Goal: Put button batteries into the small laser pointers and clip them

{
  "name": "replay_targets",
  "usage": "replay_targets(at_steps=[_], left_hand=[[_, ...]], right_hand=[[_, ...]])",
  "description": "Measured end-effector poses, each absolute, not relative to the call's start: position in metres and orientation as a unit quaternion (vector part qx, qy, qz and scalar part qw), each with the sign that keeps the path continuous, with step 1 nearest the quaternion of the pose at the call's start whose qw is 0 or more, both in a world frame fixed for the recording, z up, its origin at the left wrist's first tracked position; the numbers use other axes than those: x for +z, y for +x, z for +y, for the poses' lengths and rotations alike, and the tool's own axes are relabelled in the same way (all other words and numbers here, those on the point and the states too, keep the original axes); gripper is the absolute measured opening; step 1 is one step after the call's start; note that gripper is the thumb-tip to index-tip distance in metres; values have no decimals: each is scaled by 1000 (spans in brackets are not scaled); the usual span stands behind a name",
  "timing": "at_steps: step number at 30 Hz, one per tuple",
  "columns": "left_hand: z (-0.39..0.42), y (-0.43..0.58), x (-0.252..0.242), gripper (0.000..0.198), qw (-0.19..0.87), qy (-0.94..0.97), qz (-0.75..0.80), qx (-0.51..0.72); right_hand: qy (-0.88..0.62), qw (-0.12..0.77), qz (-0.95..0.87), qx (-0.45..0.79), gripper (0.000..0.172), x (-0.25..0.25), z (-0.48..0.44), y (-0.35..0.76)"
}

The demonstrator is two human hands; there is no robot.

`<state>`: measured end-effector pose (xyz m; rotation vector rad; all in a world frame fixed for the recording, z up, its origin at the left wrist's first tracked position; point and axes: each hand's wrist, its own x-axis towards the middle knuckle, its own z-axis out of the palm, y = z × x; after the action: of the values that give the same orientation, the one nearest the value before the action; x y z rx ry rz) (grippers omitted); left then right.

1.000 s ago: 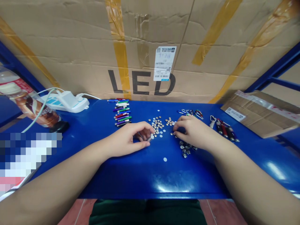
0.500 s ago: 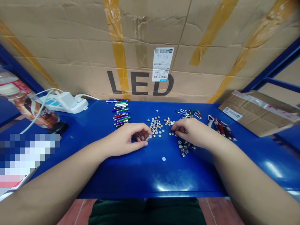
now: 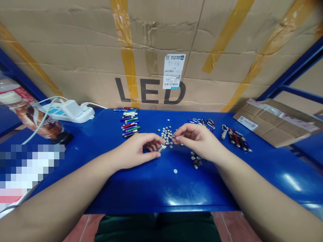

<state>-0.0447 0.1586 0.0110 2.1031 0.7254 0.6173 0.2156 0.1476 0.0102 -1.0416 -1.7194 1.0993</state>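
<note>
We sit at a blue table (image 3: 141, 191), both forearms reaching forward. Our left hand (image 3: 136, 149) is loosely curled, thumb and forefinger making a C around a small silver tube (image 3: 160, 148), which lies at their tips with its pale end to the right. Our right hand (image 3: 199, 137) has thumb and forefinger almost together — they seem to pinch something small and dark, too tiny to name — just right of the tube and apart from it.

Between and beyond the two sets of fingertips lie scattered cells (image 3: 167, 134). A pale disc (image 3: 175, 171) lies nearer us than either hand. Caps (image 3: 196, 161) are heaped under the right palm, clips (image 3: 194, 121) lie beyond the right knuckles, and torches (image 3: 237, 141) sit right of them. A row of pens (image 3: 130, 126) lies beyond the left knuckles.

To work well here, we judge that the left grip should stay steady and light, the tube's end clear of the thumb, and the right pinch gentle, on the rim, so the piece doesn't slip among the cells.
</note>
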Motion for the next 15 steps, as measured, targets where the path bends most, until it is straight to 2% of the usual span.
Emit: replay_targets(at_steps=[5, 9, 15], left_hand=[[158, -42, 11, 24, 411, 828, 283, 256], [158, -43, 11, 23, 387, 840, 281, 258], [160, -44, 10, 21, 377, 847, 280, 251]], right_hand=[[-341, 422, -791, 284, 4, 14, 130, 195], [-318, 394, -836, 209, 7, 15, 129, 195], [-286, 358, -874, 163, 9, 12, 131, 198]])
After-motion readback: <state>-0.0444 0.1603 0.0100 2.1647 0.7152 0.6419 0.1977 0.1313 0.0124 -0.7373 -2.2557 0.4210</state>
